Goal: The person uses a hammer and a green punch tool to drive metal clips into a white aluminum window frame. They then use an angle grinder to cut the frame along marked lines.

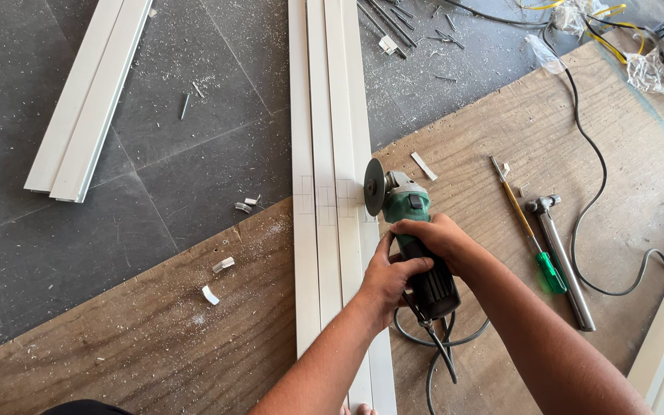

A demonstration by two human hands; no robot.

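Both my hands grip a green and black angle grinder (409, 207). My right hand (438, 237) wraps the upper part of its body and my left hand (387, 275) clasps it from the left, lower down. Its disc (374, 187) stands on edge at the right rim of a long white profile (324, 123) that bears pencilled marks. The profile lies lengthwise across a plywood board (163, 323). The grinder's black cord (436, 357) trails down beneath my wrists.
A green-handled screwdriver (532, 238) and a metal tool (561, 253) lie on the board to the right, with a black cable (601, 192) looping past them. Another white profile (90, 92) rests on the dark floor at upper left. White offcuts (223, 264) and dust are scattered about.
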